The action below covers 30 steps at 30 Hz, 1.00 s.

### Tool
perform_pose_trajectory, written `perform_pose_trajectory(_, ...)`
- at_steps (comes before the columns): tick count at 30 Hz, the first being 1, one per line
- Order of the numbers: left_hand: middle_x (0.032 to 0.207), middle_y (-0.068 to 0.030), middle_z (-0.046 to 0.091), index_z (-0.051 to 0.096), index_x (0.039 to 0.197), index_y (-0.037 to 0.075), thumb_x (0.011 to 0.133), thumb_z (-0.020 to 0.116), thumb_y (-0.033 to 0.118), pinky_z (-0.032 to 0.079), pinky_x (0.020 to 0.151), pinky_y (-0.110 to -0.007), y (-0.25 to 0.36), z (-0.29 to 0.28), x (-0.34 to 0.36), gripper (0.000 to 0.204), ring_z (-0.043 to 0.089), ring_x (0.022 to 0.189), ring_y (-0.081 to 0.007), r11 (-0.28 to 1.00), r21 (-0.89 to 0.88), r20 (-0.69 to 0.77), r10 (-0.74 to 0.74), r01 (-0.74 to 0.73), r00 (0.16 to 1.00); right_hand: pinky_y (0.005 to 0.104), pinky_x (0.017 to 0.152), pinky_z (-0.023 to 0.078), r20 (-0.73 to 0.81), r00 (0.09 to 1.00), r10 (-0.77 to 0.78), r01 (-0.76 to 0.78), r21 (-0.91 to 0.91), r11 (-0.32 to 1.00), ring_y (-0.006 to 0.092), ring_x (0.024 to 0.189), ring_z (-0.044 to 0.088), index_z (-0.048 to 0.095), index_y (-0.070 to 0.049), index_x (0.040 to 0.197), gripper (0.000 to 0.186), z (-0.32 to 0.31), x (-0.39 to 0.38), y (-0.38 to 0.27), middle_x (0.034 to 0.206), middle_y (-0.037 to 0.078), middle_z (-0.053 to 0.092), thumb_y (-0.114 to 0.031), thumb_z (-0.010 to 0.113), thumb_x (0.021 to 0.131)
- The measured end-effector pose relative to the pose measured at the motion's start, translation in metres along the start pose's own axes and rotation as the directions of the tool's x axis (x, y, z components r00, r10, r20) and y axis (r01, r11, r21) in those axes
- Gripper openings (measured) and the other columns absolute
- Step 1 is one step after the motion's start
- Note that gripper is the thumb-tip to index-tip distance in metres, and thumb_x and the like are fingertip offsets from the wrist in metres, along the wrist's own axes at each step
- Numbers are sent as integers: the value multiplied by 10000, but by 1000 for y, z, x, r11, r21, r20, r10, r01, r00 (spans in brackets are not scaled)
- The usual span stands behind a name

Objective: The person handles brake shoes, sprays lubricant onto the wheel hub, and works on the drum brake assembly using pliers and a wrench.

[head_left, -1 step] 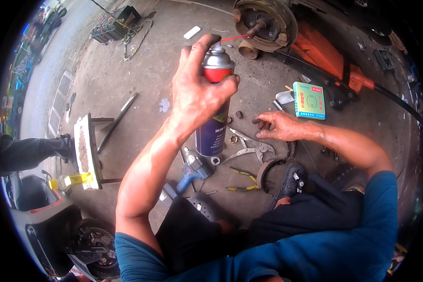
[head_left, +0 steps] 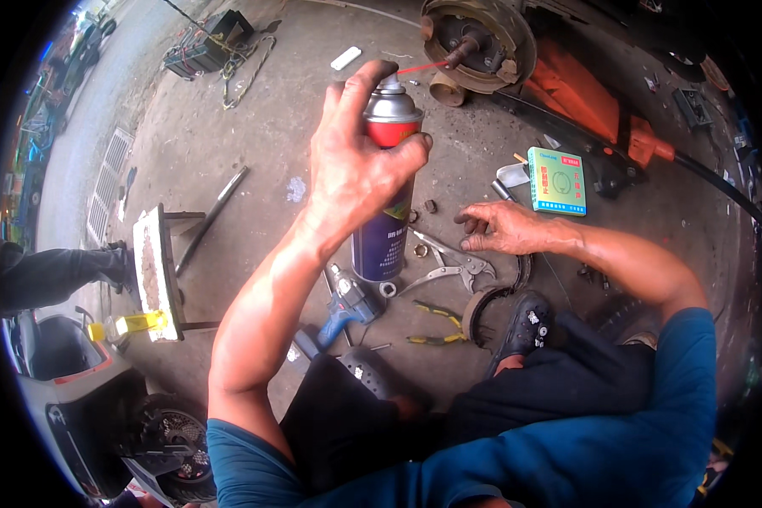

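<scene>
My left hand [head_left: 356, 157] is wrapped round a dark blue spray can [head_left: 383, 241] with a red band and silver top, held upright. Its index finger presses the white nozzle, from which a thin red straw [head_left: 421, 68] points at the hub of a rusty brake drum assembly [head_left: 483, 51]. To the right, my right hand [head_left: 508, 227] hovers with loosely bent fingers and nothing visible in them. Beneath it on the floor lie locking pliers [head_left: 453, 269] and a curved brake shoe [head_left: 483, 313].
A blue cordless impact wrench [head_left: 349, 305] and yellow-black pliers [head_left: 438, 326] lie by my feet. A green box [head_left: 558, 181] rests near an orange floor jack [head_left: 580, 93]. At left are a low stool [head_left: 151, 271], a metal bar [head_left: 212, 220], and a yellow bottle [head_left: 127, 326].
</scene>
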<state>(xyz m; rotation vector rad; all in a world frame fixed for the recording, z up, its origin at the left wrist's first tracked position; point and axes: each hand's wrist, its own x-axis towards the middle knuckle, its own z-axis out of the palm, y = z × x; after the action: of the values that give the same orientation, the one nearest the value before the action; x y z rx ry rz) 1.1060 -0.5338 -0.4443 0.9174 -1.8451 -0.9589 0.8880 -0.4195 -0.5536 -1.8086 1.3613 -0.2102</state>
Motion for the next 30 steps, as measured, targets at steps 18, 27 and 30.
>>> perform_pose_trajectory(18, 1006, -93, 592, 452, 1271, 62, 685, 711, 8, 508, 815, -318, 4, -2, 5, 643, 605, 904, -174, 999, 32, 49, 26, -28, 998, 371, 788, 499, -1, 1000, -18, 18, -12, 1000, 272, 928, 620, 532, 2, 1171, 531, -5, -4, -2, 995, 158, 619, -375, 677, 827)
perform_pose_trajectory(27, 1013, -100, 596, 446, 1279, 60, 689, 703, -1, 508, 822, -320, 0, -2, 5, 646, 610, 913, -177, 999, 18, 48, 29, -30, 998, 375, 794, 498, 31, 999, 14, -14, -3, 1000, 273, 940, 619, 527, 3, 1176, 540, -5, -6, -5, 994, 164, 620, -385, 673, 829)
perform_pose_trajectory(30, 1016, -99, 594, 446, 1277, 58, 688, 704, -3, 508, 823, -319, 1, -3, 5, 646, 609, 913, -175, 999, 29, 51, 17, -19, 999, 377, 801, 496, 29, 1000, 11, -11, -1, 1000, 276, 954, 618, 526, 4, 1179, 544, -4, -6, -2, 1006, 169, 621, -385, 673, 830)
